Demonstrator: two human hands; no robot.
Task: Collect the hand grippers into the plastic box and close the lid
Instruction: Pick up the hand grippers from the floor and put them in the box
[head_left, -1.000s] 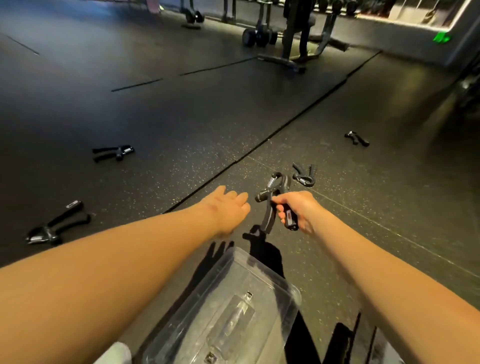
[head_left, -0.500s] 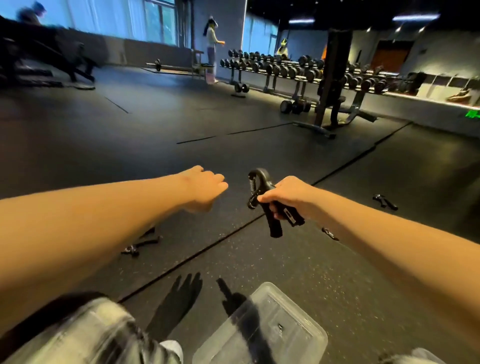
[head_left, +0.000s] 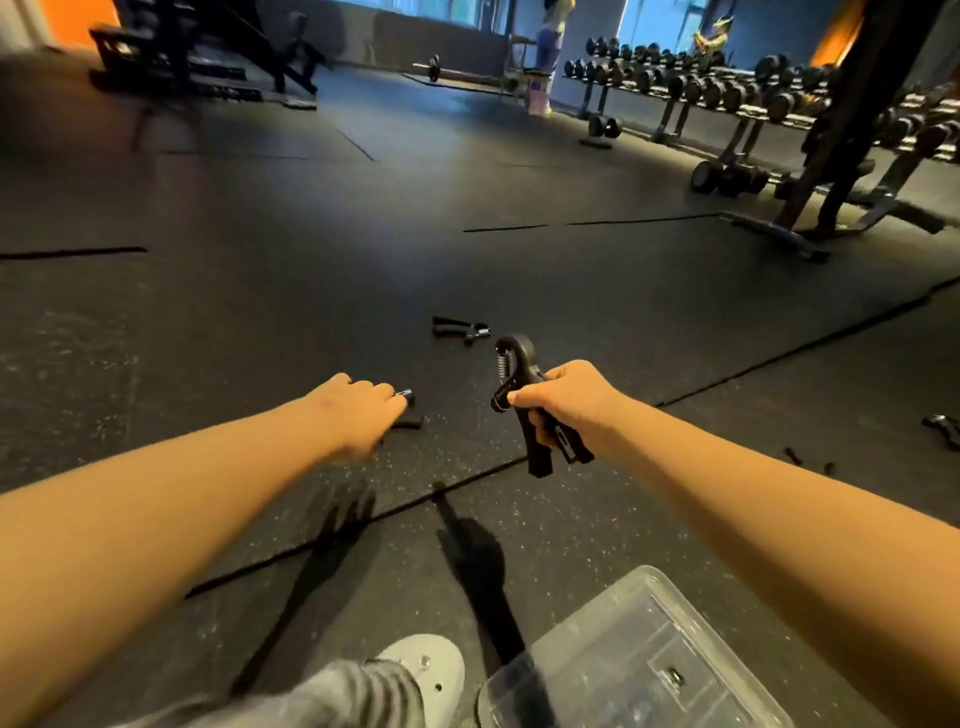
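Gripping the raised hand gripper (head_left: 519, 364) round both handles, the right hand (head_left: 574, 402) holds it clear of the floor (head_left: 311, 291). The coil spring and looped head are uppermost, and the two handle ends project below the curled fingers.

The left hand (head_left: 358, 415), knuckles up and fingers bent downward, lies over a second hand gripper (head_left: 411, 422) on the floor. Only the two black handle tips of this one show beyond the fingertips. Whether the fingers have closed on it or merely rest on it cannot be told.

A third hand gripper (head_left: 460, 329) lies flat on the floor beyond both hands, roughly between them and apart from each. A fourth hand gripper (head_left: 943, 427) lies well out to the right of the right forearm, with two small dark pieces (head_left: 792, 455) on the floor between it and that arm.

The plastic box (head_left: 613, 644), clear, stands on the floor beneath the right forearm, nearer the person than either hand. Its top surface carries a small metal fitting, and whether the lid is fastened cannot be told.

A grey shoe (head_left: 431, 670) and a grey trouser leg show just left of the box, below the left forearm. Shadows of both hands fall on the speckled black mats. Far beyond the right hand stands a dumbbell rack (head_left: 727, 88).
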